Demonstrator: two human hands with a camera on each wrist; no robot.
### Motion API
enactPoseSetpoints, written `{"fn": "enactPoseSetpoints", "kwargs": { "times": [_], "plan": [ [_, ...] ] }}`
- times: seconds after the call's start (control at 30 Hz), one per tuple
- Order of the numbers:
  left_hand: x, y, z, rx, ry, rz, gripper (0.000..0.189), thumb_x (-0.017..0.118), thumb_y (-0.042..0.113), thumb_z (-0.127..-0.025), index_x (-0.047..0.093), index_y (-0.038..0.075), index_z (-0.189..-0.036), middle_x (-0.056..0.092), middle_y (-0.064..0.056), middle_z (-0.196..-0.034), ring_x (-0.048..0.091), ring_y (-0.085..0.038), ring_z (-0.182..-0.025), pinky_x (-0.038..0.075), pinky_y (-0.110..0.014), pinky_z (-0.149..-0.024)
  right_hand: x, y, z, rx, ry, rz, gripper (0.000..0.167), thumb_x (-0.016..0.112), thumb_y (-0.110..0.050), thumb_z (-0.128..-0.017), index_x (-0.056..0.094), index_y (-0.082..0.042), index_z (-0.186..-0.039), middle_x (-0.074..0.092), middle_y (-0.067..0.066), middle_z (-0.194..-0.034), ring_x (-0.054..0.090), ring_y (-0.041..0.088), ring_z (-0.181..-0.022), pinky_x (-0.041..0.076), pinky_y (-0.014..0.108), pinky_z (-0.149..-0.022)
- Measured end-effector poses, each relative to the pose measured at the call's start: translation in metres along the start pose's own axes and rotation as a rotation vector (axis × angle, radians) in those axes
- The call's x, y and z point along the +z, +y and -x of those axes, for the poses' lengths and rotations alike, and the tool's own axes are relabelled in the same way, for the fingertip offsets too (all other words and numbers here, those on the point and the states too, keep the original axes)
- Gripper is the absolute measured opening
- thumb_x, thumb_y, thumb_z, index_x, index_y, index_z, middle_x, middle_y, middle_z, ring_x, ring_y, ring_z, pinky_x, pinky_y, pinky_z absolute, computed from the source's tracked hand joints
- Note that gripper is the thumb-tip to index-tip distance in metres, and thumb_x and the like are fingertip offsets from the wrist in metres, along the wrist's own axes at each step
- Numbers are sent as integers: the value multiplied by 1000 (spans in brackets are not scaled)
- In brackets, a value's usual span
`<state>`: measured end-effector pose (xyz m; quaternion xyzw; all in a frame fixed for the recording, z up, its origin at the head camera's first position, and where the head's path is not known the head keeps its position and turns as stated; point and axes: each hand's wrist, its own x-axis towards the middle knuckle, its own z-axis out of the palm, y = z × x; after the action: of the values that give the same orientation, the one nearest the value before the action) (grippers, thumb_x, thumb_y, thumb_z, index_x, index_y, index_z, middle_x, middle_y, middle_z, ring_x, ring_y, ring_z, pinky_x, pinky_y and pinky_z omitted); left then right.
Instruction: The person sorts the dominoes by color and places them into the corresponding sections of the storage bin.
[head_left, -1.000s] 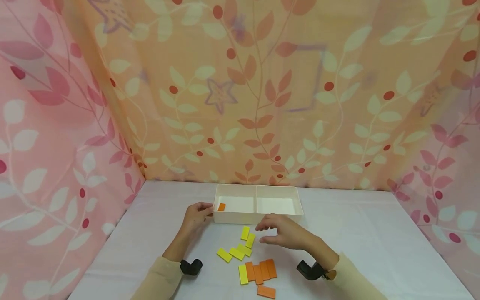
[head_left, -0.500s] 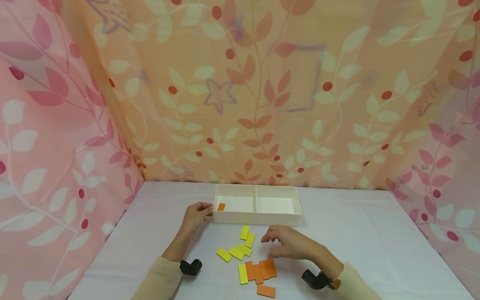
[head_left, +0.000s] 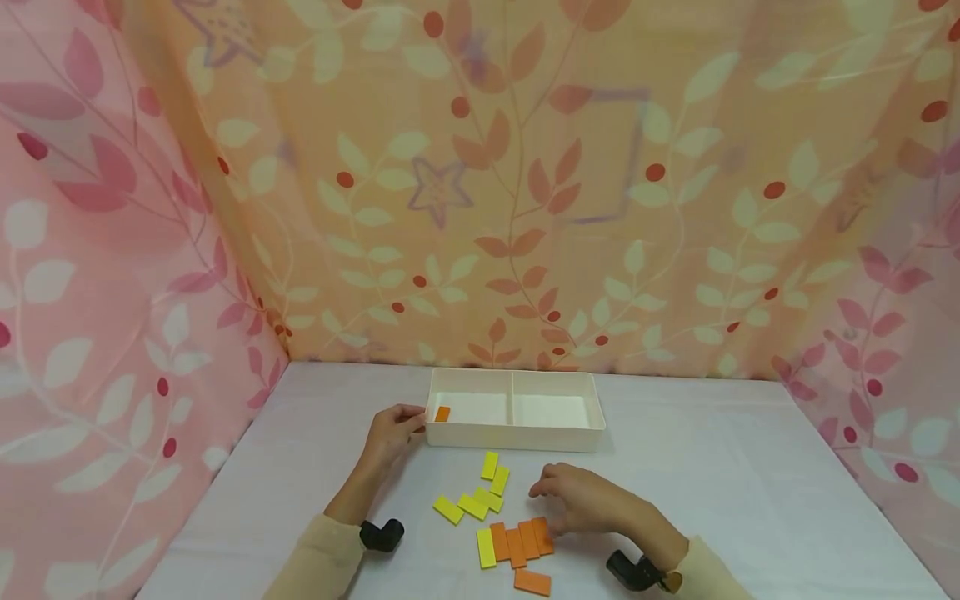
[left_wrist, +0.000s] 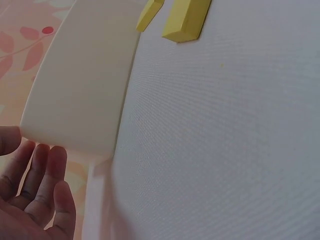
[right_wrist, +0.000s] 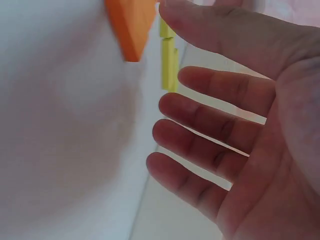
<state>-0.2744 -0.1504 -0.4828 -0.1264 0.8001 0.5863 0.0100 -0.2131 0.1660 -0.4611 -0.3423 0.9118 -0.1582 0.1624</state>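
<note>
My left hand [head_left: 392,429] touches the left end of a white two-compartment box [head_left: 480,437]; in the left wrist view its fingertips meet the end wall close to the rim. One orange rectangular block [head_left: 443,414] lies in the box's left compartment. My right hand [head_left: 588,497] hovers low over the table, its fingers apart and nothing between them. The thumb is close beside the rightmost orange block [head_left: 542,536] of a row; whether it touches is unclear. That row also has a yellow block [head_left: 487,549] at its left end.
Several loose yellow blocks [head_left: 473,507] lie between the row and the box. One more orange block [head_left: 532,582] lies apart, nearer the front. White cloth [head_left: 712,467] covers the table, and patterned curtains [head_left: 465,250] stand behind and at both sides.
My right hand has come back from near the box's front wall, moving toward the orange blocks and slightly right. The left hand stays at the box's end, and the blocks have not moved.
</note>
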Motion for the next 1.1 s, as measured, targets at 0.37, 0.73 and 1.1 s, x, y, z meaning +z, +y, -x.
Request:
{"fn": "enactPoseSetpoints", "kwargs": {
  "times": [0.37,0.73,1.1],
  "plan": [
    [0,-2,0,3,-13,-11,24,63,18,-95,67,2,-112,67,-13,-105,65,-20,-90,50,-28,-74,10,6,6,-40,16,15,41,84,-25,-70,72,-15,-108,55,-12,-94,46,0,-82,48,22,-77],
    [0,-1,-1,10,-21,-16,25,63,18,-94,67,1,-112,68,-14,-103,65,-19,-88,48,-25,-69,15,3,5,-50,-17,-12,38,85,-29,-71,72,-20,-105,56,-15,-94,48,-1,-82,48,21,-78],
    [-1,0,-2,15,-17,-17,23,62,17,-95,67,2,-112,68,-13,-105,66,-19,-90,49,-27,-74,15,-3,2,-47,-15,55,37,86,-32,-70,73,-19,-103,56,-15,-91,44,-3,-78,46,20,-75]
  ]
}}
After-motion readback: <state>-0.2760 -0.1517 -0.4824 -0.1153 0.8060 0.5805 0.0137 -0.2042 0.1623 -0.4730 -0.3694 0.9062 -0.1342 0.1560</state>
